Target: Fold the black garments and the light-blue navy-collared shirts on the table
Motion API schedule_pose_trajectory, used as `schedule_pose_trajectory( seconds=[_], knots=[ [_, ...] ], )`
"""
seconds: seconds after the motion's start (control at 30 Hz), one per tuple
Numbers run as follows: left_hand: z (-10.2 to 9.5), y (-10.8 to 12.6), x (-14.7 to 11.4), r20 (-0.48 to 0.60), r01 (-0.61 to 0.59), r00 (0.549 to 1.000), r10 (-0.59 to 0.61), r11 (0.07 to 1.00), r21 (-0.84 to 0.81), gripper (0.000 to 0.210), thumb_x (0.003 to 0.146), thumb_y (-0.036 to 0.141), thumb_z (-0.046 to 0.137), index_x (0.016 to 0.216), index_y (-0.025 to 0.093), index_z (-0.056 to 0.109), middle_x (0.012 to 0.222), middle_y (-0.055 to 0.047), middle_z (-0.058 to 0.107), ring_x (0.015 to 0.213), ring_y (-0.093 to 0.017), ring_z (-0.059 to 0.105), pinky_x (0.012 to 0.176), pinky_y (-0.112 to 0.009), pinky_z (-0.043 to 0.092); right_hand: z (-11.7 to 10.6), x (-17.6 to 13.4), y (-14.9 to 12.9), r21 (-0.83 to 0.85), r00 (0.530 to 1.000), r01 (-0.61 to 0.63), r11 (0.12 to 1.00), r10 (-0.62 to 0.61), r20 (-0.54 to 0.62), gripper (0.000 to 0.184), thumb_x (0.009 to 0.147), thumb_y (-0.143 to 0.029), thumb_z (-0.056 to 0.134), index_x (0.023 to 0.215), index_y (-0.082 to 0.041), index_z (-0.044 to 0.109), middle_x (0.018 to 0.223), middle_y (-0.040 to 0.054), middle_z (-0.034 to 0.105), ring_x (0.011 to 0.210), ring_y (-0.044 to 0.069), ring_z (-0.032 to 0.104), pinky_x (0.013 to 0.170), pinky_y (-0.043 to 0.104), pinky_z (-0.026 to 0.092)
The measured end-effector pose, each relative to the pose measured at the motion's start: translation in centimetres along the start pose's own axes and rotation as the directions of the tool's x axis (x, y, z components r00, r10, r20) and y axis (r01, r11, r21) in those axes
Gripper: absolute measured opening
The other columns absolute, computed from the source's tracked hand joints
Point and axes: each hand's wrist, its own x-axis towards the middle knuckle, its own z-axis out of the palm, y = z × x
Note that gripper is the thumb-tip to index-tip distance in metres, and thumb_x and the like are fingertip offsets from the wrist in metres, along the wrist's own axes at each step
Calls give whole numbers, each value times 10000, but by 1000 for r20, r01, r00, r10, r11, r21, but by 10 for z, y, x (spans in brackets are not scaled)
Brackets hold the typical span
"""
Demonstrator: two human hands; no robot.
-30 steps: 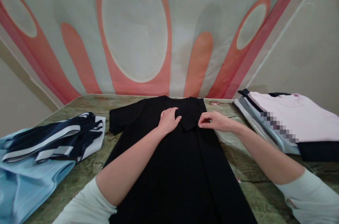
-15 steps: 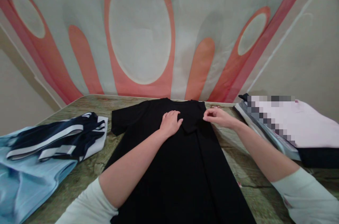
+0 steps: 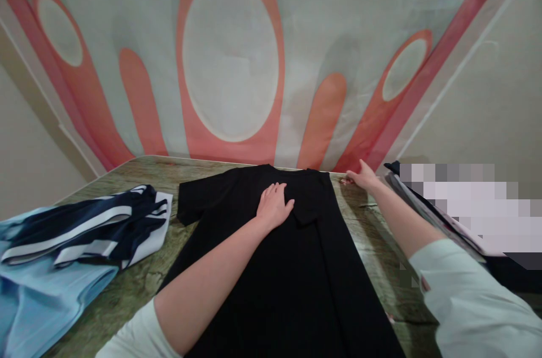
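Note:
A black T-shirt (image 3: pixel 271 290) lies spread on the wooden-looking tabletop, its collar at the far edge. Its right side is folded inward lengthwise, with that sleeve lying over the chest; the left sleeve sticks out sideways. My left hand (image 3: pixel 274 205) rests flat on the upper chest, fingers stretched and thumb apart. Off the shirt, to the right of its folded shoulder edge, is my right hand (image 3: pixel 365 176). Its visible fingers are apart and nothing shows in them. A small reddish patch (image 3: pixel 346 181) on the tabletop is close to its fingertips.
On the left lie dark navy garments with white stripes (image 3: pixel 105 222) over light blue cloth (image 3: pixel 55 301). A stack of folded clothes (image 3: pixel 457 217), partly blurred out, stands at the right beside my forearm. Behind the table (image 3: pixel 139 284) hangs a backdrop (image 3: pixel 231 59) with orange shapes.
My right hand has moved right and away from the shirt's folded shoulder edge, and its pinched fingers have spread. My left hand stays on the chest. The view has tilted slightly upward.

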Motion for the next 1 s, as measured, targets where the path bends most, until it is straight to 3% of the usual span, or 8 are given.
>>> schedule_pose_trajectory(
  seconds=[0.17,0.33,0.5,0.63,0.87,1.0],
  knots=[
    [3,-2,2,30,-21,999,20,1000,2,488,841,419,450,1258,168,413,1334,-121,430,1268,-254,333,1047,-412,224,31,-23,-13,-107,981,156,982,-141,137,521,765,-255,522,1247,-63,473,1352,170,410,1270,260,342,1063,387,263],
    [3,-3,1,-1,-27,1000,27,999,-25,434,833,394,467,1193,155,499,1290,-102,481,1226,-238,385,1038,-398,256,56,-37,-41,-128,889,373,919,-315,331,408,854,-255,410,1221,-116,523,1346,111,438,1260,220,364,1067,362,256],
    [4,-3,4,-102,-49,994,30,980,-191,463,755,303,573,1181,132,511,1256,-105,485,1144,-236,467,997,-358,353,57,-17,-46,-129,918,315,940,-268,293,369,871,-216,362,1171,-144,565,1186,105,588,1115,210,525,972,343,376],
    [2,2,5,-195,-131,978,69,936,-326,534,724,252,604,1220,113,466,1285,-111,429,1177,-214,435,1022,-314,346,53,0,-43,-107,923,309,945,-270,275,316,809,-213,489,1096,-177,614,1093,73,643,1049,213,563,954,366,386],
    [-6,16,0,-126,-226,974,189,866,-446,847,623,264,717,1351,159,296,1406,-115,245,1275,-268,304,1055,-382,306,50,4,-38,-6,898,344,939,-327,295,272,780,-257,558,1028,-198,651,1029,47,668,929,184,604,882,337,437],
    [-3,20,0,-167,-248,968,189,826,-506,917,599,199,721,1374,156,232,1417,-125,187,1304,-271,237,1077,-383,259,52,8,-32,42,891,326,945,-321,322,255,786,-242,549,1007,-172,654,932,40,693,800,151,626,746,263,489]
  ],
)
